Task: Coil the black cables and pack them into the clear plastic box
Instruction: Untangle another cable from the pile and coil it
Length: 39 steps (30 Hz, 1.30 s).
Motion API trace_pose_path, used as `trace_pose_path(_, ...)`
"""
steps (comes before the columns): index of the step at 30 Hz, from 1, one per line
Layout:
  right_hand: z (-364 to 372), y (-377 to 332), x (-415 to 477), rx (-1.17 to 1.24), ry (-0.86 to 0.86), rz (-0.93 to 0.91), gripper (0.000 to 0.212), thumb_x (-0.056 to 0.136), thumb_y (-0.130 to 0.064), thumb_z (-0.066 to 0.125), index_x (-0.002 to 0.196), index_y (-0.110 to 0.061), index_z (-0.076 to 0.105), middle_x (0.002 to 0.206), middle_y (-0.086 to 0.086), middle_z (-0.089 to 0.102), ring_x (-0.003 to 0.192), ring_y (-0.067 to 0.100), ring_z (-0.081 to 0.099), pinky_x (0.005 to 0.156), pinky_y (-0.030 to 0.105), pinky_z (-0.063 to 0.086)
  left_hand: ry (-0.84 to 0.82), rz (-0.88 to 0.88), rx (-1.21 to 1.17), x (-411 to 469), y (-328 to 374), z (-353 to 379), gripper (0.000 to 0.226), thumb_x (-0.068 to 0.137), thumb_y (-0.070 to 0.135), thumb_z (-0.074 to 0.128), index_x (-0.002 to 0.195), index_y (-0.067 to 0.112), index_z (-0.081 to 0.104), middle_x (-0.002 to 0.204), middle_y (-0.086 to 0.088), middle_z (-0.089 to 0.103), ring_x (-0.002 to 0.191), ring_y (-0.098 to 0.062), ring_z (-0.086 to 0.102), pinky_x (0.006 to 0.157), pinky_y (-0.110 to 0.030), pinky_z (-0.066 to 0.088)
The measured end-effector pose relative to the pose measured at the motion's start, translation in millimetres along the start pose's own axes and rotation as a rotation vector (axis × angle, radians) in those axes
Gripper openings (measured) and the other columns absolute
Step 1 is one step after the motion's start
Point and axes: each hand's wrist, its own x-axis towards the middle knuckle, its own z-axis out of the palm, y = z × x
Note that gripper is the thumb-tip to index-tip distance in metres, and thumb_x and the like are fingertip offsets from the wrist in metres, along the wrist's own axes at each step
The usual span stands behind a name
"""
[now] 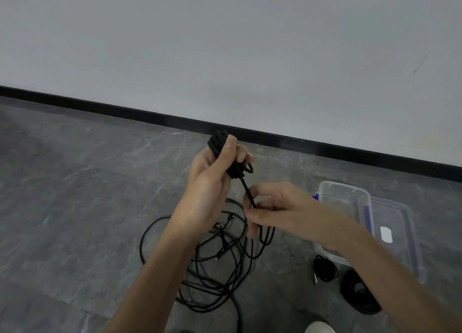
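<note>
Our left hand [212,177] grips the coiled cable bundle [217,141]. Our right hand [275,210] pinches its free strand [246,187] just below. Loose cables [212,270] lie on the floor [75,207] beneath. The clear plastic box [337,197] sits right, with two finished coils [325,271] nearer us.

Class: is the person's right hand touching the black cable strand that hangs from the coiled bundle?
Touching. The head view shows the right hand pinching the strand in its curled fingers, just below the bundle gripped by the left hand.
</note>
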Motion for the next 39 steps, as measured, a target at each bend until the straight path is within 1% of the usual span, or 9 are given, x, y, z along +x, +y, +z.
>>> trace_pose_path(3,-1,-3,-3,0.024,-0.058,0.003,0.005,0.094,-0.014,0.058,0.096,-0.018,0.055,0.089,0.008,0.074,0.09,0.016,0.069,0.089,0.028,0.053,0.008,0.046,0.071,1,-1,-1,0.02,0.096,0.025,0.044,0.081,0.015,0.053,0.071,0.008,0.054,0.081,-0.01,0.058,0.087,-0.022,0.046)
trace_pose_path(6,-3,-1,-4,0.027,-0.085,-0.021,0.009,0.095,-0.015,0.057,0.102,-0.02,0.056,0.075,0.007,0.068,0.075,0.017,0.064,0.082,0.03,0.052,0.037,0.079,0.138,2,-4,-3,0.021,0.096,0.026,0.045,0.081,0.016,0.054,0.073,0.008,0.054,0.084,-0.012,0.059,0.088,-0.025,0.046)
trace_pose_path(11,-3,0,-2,0.028,0.024,-0.099,0.027,0.097,-0.008,0.052,0.12,-0.017,0.063,0.065,-0.013,0.057,0.068,0.0,0.055,0.069,0.016,0.045,0.093,0.147,0.353,4,-6,-11,0.017,0.095,0.03,0.049,0.083,0.021,0.057,0.075,0.012,0.058,0.087,-0.014,0.061,0.085,-0.024,0.047)
trace_pose_path(17,-1,-2,-2,0.094,0.081,-0.12,0.023,0.097,-0.001,0.047,0.102,-0.014,0.065,0.071,-0.009,0.065,0.075,0.004,0.062,0.076,0.019,0.049,0.092,0.128,0.559,5,-9,-15,0.018,0.097,0.027,0.05,0.091,0.011,0.054,0.082,-0.001,0.057,0.091,-0.025,0.06,0.077,-0.016,0.047)
trace_pose_path(23,0,-3,-2,0.2,0.074,-0.118,0.015,0.096,-0.008,0.05,0.101,-0.01,0.064,0.064,-0.01,0.055,0.063,0.005,0.052,0.072,0.025,0.051,0.051,0.001,0.764,5,-15,-20,0.038,0.089,0.054,0.044,0.089,0.019,0.058,0.078,0.005,0.061,0.077,-0.009,0.061,0.07,-0.022,0.046)
trace_pose_path(28,-5,-4,-6,0.188,0.112,-0.152,0.017,0.094,-0.006,0.053,0.104,-0.01,0.066,0.068,-0.006,0.061,0.067,0.01,0.056,0.071,0.022,0.05,-0.024,-0.113,0.754,-2,-8,-12,0.07,0.082,0.065,0.035,0.102,0.002,0.057,0.094,-0.026,0.06,0.075,-0.025,0.053,0.068,-0.029,0.047)
trace_pose_path(31,-5,-5,-6,0.198,0.15,-0.175,0.017,0.095,-0.006,0.049,0.099,-0.008,0.066,0.066,-0.004,0.063,0.067,0.01,0.059,0.073,0.021,0.051,-0.074,-0.165,0.748,-3,-7,-11,0.061,0.084,0.067,0.034,0.098,0.014,0.062,0.091,-0.016,0.063,0.083,-0.021,0.058,0.073,-0.019,0.046)
trace_pose_path(35,-4,-3,-2,0.192,0.285,-0.196,0.022,0.097,-0.01,0.048,0.089,-0.003,0.067,0.056,-0.005,0.055,0.054,0.007,0.049,0.058,0.018,0.044,-0.197,-0.211,0.689,-3,-9,-11,0.053,0.094,0.064,0.028,0.077,0.025,0.059,0.077,0.009,0.061,0.079,-0.007,0.06,0.079,-0.028,0.045)
trace_pose_path(39,-4,1,2,0.157,0.465,-0.234,0.02,0.094,-0.01,0.053,0.082,-0.008,0.07,0.049,-0.006,0.056,0.047,0.001,0.049,0.053,0.012,0.041,-0.295,-0.231,0.676,-4,-10,-7,0.062,0.094,0.062,0.027,0.089,0.011,0.063,0.09,-0.011,0.065,0.091,-0.026,0.062,0.09,-0.043,0.05)
